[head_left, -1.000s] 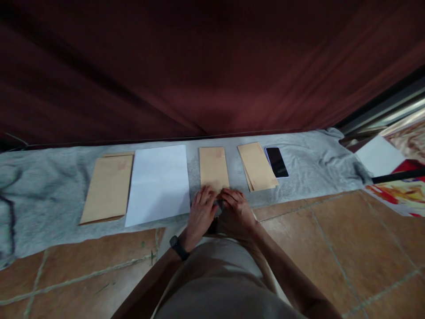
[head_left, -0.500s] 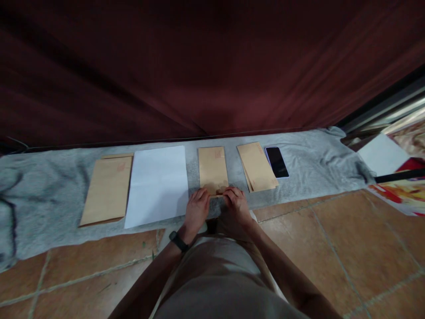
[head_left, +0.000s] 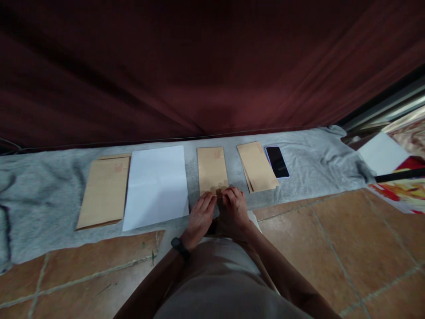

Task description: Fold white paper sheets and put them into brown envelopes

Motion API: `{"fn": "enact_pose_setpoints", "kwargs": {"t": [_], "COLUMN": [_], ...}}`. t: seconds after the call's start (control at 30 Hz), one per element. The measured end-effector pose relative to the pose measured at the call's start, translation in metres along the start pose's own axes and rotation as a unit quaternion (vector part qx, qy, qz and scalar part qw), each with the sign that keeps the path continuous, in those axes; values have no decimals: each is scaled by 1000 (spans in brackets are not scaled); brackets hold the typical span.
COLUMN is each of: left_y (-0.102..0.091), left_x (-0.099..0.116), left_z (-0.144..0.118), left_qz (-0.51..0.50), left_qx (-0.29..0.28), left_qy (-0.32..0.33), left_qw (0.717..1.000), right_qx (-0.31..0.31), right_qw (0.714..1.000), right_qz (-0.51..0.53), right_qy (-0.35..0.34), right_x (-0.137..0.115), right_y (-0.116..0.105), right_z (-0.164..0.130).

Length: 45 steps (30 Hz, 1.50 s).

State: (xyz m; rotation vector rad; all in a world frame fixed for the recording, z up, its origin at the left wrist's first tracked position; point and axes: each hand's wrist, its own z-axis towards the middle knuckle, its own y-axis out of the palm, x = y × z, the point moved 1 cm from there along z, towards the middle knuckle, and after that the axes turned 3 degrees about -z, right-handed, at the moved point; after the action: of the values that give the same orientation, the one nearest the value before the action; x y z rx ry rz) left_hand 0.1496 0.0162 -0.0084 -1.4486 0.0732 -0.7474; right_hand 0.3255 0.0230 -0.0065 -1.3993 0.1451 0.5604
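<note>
A brown paper envelope (head_left: 211, 168) with a faint red print at its far right corner lies flat on the grey cloth in front of me. My left hand (head_left: 201, 215), with a dark watch on its wrist, has its fingers closed on the envelope's near edge. Close beside it, my right hand (head_left: 236, 207) pinches the same edge further right. The fingers cover most of that edge, so any fold there is partly hidden. To the right, a few more brown envelopes (head_left: 257, 166) lie in a slightly fanned stack against a dark-screened phone (head_left: 277, 161).
White paper (head_left: 156, 186) lies left of the envelope, with larger brown envelopes (head_left: 102, 190) beyond it. The grey cloth (head_left: 318, 164) runs along a dark red curtain (head_left: 212, 79). Tiled floor (head_left: 299, 239) lies on my side. A colourful printed sheet (head_left: 401, 191) is at far right.
My left hand has slid right along the envelope's near edge, closer to my right hand. The right hand has hardly moved, and the envelope stays in place.
</note>
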Motion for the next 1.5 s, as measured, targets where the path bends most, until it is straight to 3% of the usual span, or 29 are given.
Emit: {"fn": "enact_pose_setpoints", "kwargs": {"t": [0.17,0.37,0.67,1.07,1.37,1.5], "left_y": [9,8,7,4,4,8], "left_x": [2,-1,3,0,-1,-3], "left_z": [-12,-11,-17,-26,-23,-26], "left_qz": [-15,-34,-15,65,122,129], "left_qx": [-7,-2,8,79,70,71], "left_qy": [42,58,11,1,16,-12], "left_qw": [999,998,1000,995,990,989], "right_qx": [24,14,-19,18,27,28], "right_qw": [999,993,997,999,996,997], "right_qz": [40,111,47,3,-27,-39], "right_qy": [20,-37,-52,-51,-81,-67], "right_x": [0,-22,-12,-5,-29,-29], "right_y": [1,7,8,6,25,21], "right_z": [-3,-15,-27,-33,-25,-26]}}
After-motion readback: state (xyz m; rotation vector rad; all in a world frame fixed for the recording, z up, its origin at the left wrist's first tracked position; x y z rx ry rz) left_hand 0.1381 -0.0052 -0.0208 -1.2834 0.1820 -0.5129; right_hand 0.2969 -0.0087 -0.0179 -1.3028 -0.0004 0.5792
